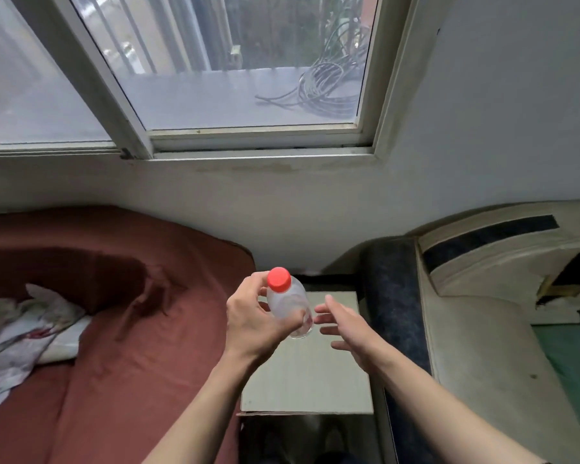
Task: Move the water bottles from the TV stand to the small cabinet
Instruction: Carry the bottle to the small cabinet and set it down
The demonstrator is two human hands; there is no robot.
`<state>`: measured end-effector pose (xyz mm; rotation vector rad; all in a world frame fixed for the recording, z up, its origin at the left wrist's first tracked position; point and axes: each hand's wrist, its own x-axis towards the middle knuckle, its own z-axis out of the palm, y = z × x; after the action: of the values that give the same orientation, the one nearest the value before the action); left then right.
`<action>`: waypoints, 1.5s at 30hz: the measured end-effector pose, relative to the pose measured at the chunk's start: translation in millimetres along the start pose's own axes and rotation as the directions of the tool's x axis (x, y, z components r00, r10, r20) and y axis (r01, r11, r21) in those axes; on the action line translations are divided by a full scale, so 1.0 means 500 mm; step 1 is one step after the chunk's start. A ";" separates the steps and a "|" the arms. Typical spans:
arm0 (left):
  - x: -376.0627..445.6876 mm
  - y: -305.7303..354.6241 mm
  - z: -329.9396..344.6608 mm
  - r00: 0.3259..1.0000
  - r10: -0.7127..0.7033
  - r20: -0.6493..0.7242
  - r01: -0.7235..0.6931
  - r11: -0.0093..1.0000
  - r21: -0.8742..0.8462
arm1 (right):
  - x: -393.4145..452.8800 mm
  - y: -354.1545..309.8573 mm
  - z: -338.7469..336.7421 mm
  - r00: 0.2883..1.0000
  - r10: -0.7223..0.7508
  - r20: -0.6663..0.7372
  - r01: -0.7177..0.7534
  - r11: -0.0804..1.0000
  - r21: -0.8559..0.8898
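Observation:
A clear plastic water bottle (287, 304) with a red cap is held upright over the pale top of the small cabinet (307, 380). My left hand (252, 321) grips the bottle around its body from the left. Just right of the bottle, my right hand (345, 324) hovers with its fingers spread and straight, pointing toward the bottle and holding nothing. Whether the bottle's base touches the cabinet top I cannot tell. The TV stand is out of view.
A bed with a dark red sheet (114, 329) and a crumpled patterned cloth (21, 333) lies to the left. A dark-edged cream sofa (466, 329) stands to the right. A wall and a window (241, 78) are ahead.

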<state>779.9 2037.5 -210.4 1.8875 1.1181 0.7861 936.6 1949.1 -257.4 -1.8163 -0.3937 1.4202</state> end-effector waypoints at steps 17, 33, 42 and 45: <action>0.082 -0.235 0.005 0.993 -0.117 0.033 0.112 0.986 0.127 | 0.097 -0.034 0.041 0.959 -0.280 -0.048 0.202 0.789 -0.580; 0.166 -0.529 0.148 0.979 -0.172 0.113 0.156 0.978 0.136 | 0.300 0.129 0.099 0.964 -0.265 -0.032 0.119 0.532 -0.838; 0.157 -0.615 0.214 0.954 -0.245 0.175 0.213 0.960 0.184 | 0.320 0.192 0.095 0.974 -0.213 -0.078 0.066 0.598 -0.799; 0.147 -0.627 0.219 0.942 -0.270 0.199 0.235 0.955 0.181 | 0.317 0.188 0.091 0.976 -0.197 -0.097 0.052 0.634 -0.772</action>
<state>770.1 2163.5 -526.3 1.8552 1.2762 0.3430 926.4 2010.2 -436.8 -2.4970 -1.1550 1.0309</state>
